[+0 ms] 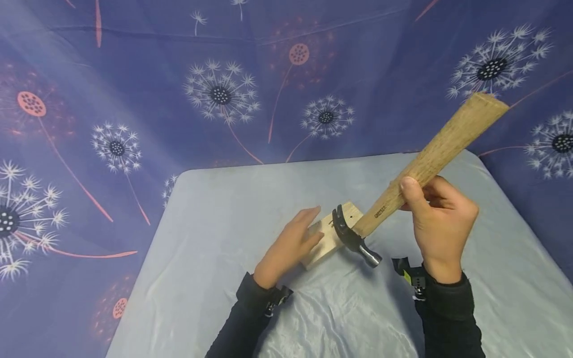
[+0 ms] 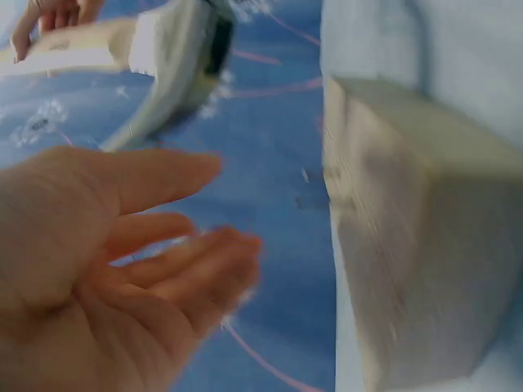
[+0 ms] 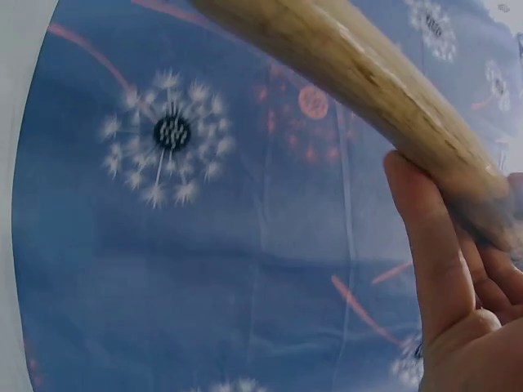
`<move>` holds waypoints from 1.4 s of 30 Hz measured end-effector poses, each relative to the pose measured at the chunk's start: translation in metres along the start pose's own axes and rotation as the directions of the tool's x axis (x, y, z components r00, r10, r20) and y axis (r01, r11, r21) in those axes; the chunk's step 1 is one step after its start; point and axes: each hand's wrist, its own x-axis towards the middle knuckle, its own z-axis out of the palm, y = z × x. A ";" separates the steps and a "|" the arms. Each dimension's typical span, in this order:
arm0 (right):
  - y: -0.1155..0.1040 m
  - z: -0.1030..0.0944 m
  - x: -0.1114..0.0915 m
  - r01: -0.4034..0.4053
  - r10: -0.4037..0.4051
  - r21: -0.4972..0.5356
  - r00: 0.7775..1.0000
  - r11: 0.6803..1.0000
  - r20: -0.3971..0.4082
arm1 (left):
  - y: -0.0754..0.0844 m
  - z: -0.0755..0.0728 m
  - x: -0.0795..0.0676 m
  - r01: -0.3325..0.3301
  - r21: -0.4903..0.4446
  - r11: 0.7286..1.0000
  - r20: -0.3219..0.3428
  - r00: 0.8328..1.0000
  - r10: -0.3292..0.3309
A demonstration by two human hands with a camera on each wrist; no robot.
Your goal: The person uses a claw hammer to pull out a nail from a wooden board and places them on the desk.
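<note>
My right hand (image 1: 440, 219) pinches the wooden handle of a claw hammer (image 1: 429, 159) between thumb and fingers. The handle slants up to the right, and the dark metal head (image 1: 353, 238) hangs over a pale wooden block (image 1: 320, 248). In the right wrist view the thumb lies along the wooden handle (image 3: 384, 90). My left hand (image 1: 291, 243) hovers by the block's left side, fingers extended and holding nothing. The left wrist view shows this hand (image 2: 139, 253) apart from the block (image 2: 392, 220). Small dark marks show on the block's top; their kind is unclear.
A light blue satin cloth (image 1: 215, 214) covers the table and wrinkles near the front. Behind it hangs a blue-purple fabric (image 1: 156, 74) with dandelion prints. Dark straps with small devices (image 1: 414, 281) sit at both wrists.
</note>
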 end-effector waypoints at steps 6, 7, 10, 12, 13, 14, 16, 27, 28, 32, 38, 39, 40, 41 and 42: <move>-0.005 0.007 -0.009 0.002 0.008 -0.076 0.991 0.997 0.132 | 0.007 0.006 0.006 -0.139 -0.104 0.985 -0.140 0.982 0.124; -0.006 0.007 -0.010 0.001 0.010 -0.083 0.990 0.997 0.137 | 0.007 0.007 0.006 -0.147 -0.110 0.983 -0.149 0.980 0.130; -0.010 0.005 -0.011 -0.007 0.020 -0.095 0.990 0.995 0.137 | 0.008 0.006 0.007 -0.181 -0.120 0.976 -0.193 0.969 0.156; -0.011 0.003 -0.011 -0.011 0.025 -0.103 0.991 0.995 0.132 | 0.007 0.004 0.007 -0.198 -0.124 0.972 -0.227 0.960 0.167; -0.011 0.004 -0.011 -0.013 0.027 -0.104 0.991 0.995 0.133 | 0.007 0.002 0.006 -0.204 -0.124 0.971 -0.243 0.955 0.170; -0.011 0.004 -0.010 -0.012 0.026 -0.106 0.990 0.994 0.136 | 0.006 0.000 0.006 -0.209 -0.121 0.970 -0.259 0.951 0.172; -0.011 0.004 -0.010 -0.003 0.020 -0.118 0.989 0.993 0.144 | 0.003 -0.005 0.006 -0.213 -0.117 0.970 -0.280 0.944 0.173; -0.010 -0.002 -0.010 0.048 -0.008 -0.209 0.982 0.977 0.186 | -0.026 -0.033 -0.006 -0.013 -0.067 0.998 -0.349 0.937 -0.011; -0.010 -0.003 -0.010 0.049 -0.008 -0.215 0.983 0.975 0.186 | -0.029 -0.035 -0.007 0.032 -0.073 0.997 -0.346 0.937 -0.055; -0.011 -0.007 -0.009 0.036 0.009 -0.234 0.982 0.972 0.186 | -0.039 -0.038 -0.012 0.246 -0.093 0.965 -0.313 0.913 -0.263; -0.012 -0.014 -0.007 0.032 0.026 -0.289 0.980 0.957 0.196 | -0.056 -0.033 -0.017 0.403 -0.036 0.915 -0.274 0.876 -0.397; -0.012 -0.015 -0.007 0.036 0.025 -0.296 0.980 0.955 0.198 | -0.058 -0.032 -0.017 0.412 -0.019 0.911 -0.271 0.875 -0.401; -0.011 -0.016 -0.006 0.038 0.025 -0.303 0.979 0.952 0.200 | -0.061 -0.031 -0.016 0.424 -0.011 0.905 -0.266 0.872 -0.412; -0.012 -0.016 -0.005 0.039 0.026 -0.308 0.979 0.950 0.204 | -0.064 -0.030 -0.016 0.433 0.004 0.901 -0.265 0.869 -0.417; -0.011 -0.017 -0.005 0.042 0.025 -0.315 0.978 0.948 0.206 | -0.066 -0.028 -0.015 0.440 0.019 0.898 -0.264 0.868 -0.420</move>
